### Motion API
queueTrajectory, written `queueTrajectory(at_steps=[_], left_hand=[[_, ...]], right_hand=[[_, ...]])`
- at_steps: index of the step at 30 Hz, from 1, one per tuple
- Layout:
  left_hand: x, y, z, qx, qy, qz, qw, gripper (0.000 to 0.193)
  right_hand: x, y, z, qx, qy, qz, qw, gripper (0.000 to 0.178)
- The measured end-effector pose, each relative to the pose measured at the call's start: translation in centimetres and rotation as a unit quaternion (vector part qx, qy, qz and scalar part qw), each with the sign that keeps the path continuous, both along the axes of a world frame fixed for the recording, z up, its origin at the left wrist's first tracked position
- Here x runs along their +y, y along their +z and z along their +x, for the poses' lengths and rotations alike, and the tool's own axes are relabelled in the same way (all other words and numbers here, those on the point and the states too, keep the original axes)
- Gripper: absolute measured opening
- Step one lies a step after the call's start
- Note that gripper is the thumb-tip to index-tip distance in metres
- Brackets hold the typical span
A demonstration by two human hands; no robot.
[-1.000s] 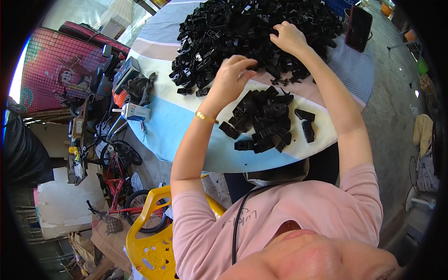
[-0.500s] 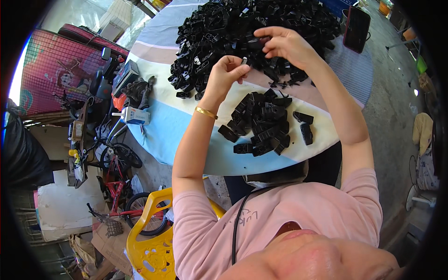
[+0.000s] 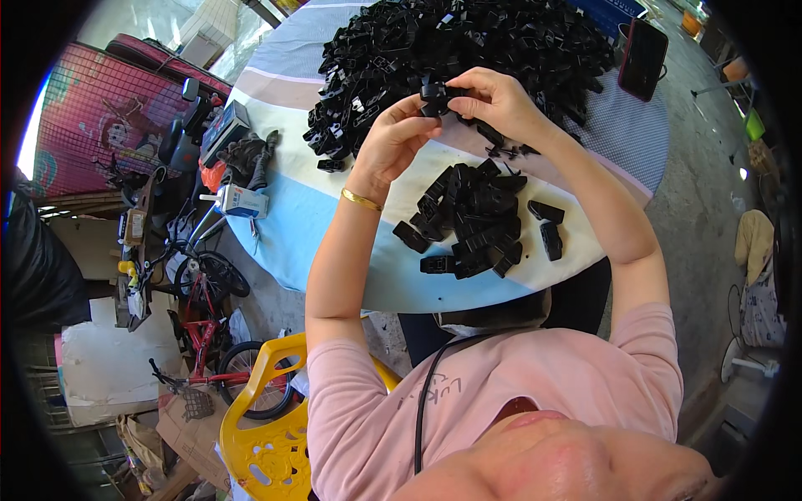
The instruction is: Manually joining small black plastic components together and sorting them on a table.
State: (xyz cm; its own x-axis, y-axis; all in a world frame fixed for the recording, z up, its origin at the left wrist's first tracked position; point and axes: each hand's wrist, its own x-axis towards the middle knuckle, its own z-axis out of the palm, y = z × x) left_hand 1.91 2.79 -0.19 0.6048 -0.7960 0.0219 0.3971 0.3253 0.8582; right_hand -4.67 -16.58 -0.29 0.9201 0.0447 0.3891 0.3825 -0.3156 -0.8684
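Observation:
A black plastic part (image 3: 433, 93) is held up between my two hands, over the near edge of a large heap of black plastic parts (image 3: 376, 67). My left hand (image 3: 394, 138) pinches it from the left, fingers closed. From the right, my right hand (image 3: 493, 102) grips it with thumb and fingertips. Whether it is one part or two put together, I cannot tell. Closer to me lies a smaller pile of black plastic parts (image 3: 472, 213), with two single pieces (image 3: 547, 227) just right of it.
The round table has a striped cloth (image 3: 334, 225). A phone (image 3: 642, 60) stands at its right rim, near a blue crate (image 3: 606, 12). Boxes (image 3: 242, 202) sit by the left edge. A yellow chair (image 3: 267, 434) and a red bicycle (image 3: 200, 334) stand at lower left.
My right hand has come down and left to meet my left hand. Both now hold a black plastic part; before, the hands were apart, the left pinching a small shiny piece.

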Motion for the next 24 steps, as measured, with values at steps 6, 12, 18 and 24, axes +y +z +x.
queueTrajectory(at_steps=[6, 12, 18, 24], left_hand=[[-0.6, -0.3, -0.7, -0.073, 0.101, 0.012, 0.992, 0.029], [-1.2, 0.1, -1.7, -0.141, 0.189, 0.044, 0.971, 0.032], [-2.1, -0.5, -2.8, -0.107, 0.234, 0.007, 0.966, 0.034], [-0.1, 2.1, -2.0, -0.244, 0.163, 0.118, 0.949, 0.030]], right_hand=[[0.6, 0.4, -0.3, -0.004, -0.017, 0.031, 0.999, 0.025], [1.3, 0.5, -1.0, -0.194, -0.112, -0.153, 0.962, 0.027], [2.3, -0.2, -1.2, -0.300, -0.204, -0.272, 0.891, 0.027], [-1.8, 1.3, 0.5, -0.092, -0.050, -0.051, 0.993, 0.022]])
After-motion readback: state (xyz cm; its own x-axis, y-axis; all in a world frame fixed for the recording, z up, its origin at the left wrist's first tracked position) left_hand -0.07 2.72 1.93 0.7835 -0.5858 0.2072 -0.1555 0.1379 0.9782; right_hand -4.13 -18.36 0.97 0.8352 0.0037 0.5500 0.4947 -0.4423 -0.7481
